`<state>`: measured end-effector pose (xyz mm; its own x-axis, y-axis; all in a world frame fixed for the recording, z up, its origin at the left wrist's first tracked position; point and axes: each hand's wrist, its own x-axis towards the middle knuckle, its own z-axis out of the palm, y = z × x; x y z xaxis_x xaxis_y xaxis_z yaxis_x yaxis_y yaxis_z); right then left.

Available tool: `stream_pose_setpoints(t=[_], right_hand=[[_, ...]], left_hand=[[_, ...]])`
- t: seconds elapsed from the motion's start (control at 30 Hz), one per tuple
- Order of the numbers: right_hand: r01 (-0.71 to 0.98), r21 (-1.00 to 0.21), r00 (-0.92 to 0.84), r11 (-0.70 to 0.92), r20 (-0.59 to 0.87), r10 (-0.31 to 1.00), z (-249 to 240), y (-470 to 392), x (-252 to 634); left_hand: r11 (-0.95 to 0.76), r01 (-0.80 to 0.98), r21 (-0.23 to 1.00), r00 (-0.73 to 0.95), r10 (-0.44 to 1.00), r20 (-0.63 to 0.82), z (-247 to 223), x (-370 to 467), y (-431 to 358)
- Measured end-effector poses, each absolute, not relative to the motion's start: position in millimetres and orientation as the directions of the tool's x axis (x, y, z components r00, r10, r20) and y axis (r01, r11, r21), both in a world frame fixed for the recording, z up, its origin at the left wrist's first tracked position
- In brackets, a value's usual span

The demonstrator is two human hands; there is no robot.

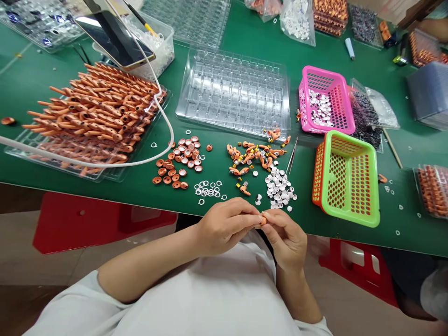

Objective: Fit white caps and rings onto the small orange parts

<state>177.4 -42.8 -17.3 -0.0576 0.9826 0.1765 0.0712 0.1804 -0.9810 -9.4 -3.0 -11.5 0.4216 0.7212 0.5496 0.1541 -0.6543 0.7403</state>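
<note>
My left hand [229, 226] and my right hand [287, 235] meet at the table's near edge, both closed on one small orange part [263, 220]. Its far side is hidden by fingers. Just beyond them lie a pile of white discs [278, 186] and a heap of orange pieces with yellow bits [259, 156]. To the left are clear rings [210, 189] and round copper-coloured caps [182, 158], some with white inside. Metal tweezers [291, 156] rest beside the white discs.
A green basket [373, 186] and a pink basket [305, 100] stand at the right. Behind the piles lies a clear tray [234, 88]. Stacked orange parts [101, 107], a phone [115, 39] and a white cable [170, 126] occupy the left.
</note>
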Motion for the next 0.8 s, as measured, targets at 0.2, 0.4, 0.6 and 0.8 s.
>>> stream_pose_setpoints(t=[0.2, 0.4, 0.6, 0.8], right_hand=[[0.140, -0.969, -0.056, 0.205, 0.199, 0.978, -16.0, -41.4, 177.9], [0.181, -0.954, -0.156, 0.241, 0.214, 0.964, -12.7, -38.1, 182.2], [0.164, -0.963, -0.213, 0.213, 0.176, 0.961, -11.3, -36.5, 185.4], [0.346, -0.881, -0.157, 0.322, 0.283, 0.946, -11.0, -39.1, 178.5]], left_hand=[[-0.655, 0.173, 0.735, 0.412, 0.726, 0.551, -11.8, -9.5, -3.8], [-0.655, 0.203, 0.727, 0.407, 0.732, 0.546, -12.4, -8.8, -4.6], [-0.667, 0.197, 0.718, 0.433, 0.716, 0.547, -12.6, -8.8, -5.4], [-0.677, 0.261, 0.689, 0.421, 0.722, 0.549, -16.6, -8.8, -8.0]])
